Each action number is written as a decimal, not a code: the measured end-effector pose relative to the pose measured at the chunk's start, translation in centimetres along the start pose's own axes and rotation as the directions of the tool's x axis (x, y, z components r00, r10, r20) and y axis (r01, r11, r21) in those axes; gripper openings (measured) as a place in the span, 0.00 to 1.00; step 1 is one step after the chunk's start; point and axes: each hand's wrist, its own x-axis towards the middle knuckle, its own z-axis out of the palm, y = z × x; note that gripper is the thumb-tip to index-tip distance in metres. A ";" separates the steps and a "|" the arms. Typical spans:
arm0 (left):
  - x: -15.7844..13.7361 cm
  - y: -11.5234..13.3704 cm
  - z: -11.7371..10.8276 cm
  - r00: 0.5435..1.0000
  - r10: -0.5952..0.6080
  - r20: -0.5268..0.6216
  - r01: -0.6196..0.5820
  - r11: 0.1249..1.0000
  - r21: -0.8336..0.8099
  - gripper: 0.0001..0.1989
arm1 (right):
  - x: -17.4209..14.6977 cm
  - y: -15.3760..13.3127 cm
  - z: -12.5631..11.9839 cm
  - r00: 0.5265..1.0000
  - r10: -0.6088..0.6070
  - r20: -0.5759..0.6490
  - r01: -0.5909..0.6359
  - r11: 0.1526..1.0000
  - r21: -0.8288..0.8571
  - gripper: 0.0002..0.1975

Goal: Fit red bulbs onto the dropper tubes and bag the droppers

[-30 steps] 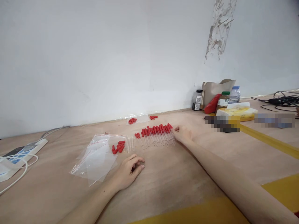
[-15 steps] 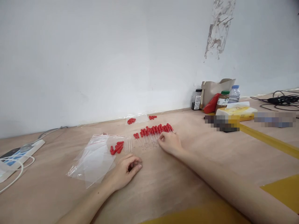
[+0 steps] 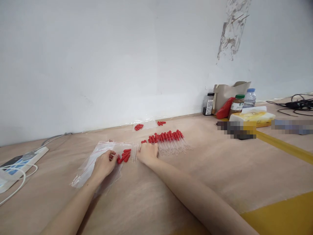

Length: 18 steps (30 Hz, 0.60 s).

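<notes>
The left hand (image 3: 104,165), loosely curled, is at the red bulbs (image 3: 126,158), and the right hand (image 3: 148,152), partly closed, at the tubes (image 3: 133,152) beside them on the worktop (image 3: 151,192); neither's hold is discernible.

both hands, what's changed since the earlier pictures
The right hand has moved left along the row of red-capped droppers to the clear tubes; the left hand has moved left and farther forward, to the loose red bulbs. Whether either grips anything is unclear. The tissue pack and green-lidded jar stayed put.
</notes>
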 end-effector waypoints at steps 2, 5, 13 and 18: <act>-0.1 0.2 0.2 1.000 -0.027 0.007 0.027 1.000 0.011 0.15 | 0.6 -0.2 0.2 0.999 0.040 0.034 -0.040 0.999 -0.006 0.11; 0.1 0.4 0.5 0.999 -0.044 0.012 0.044 0.999 0.024 0.15 | 1.2 -0.3 0.3 0.996 0.059 0.074 -0.057 0.998 -0.028 0.11; 0.3 0.7 0.6 0.992 -0.127 -0.021 0.127 0.992 -0.016 0.09 | 1.5 -0.6 0.8 0.994 0.024 0.107 -0.017 0.998 -0.059 0.11; -0.7 1.5 -0.4 0.990 -0.090 -0.112 0.079 0.992 -0.095 0.08 | 0.2 0.9 -1.3 0.999 -0.040 0.017 0.040 0.999 -0.008 0.14</act>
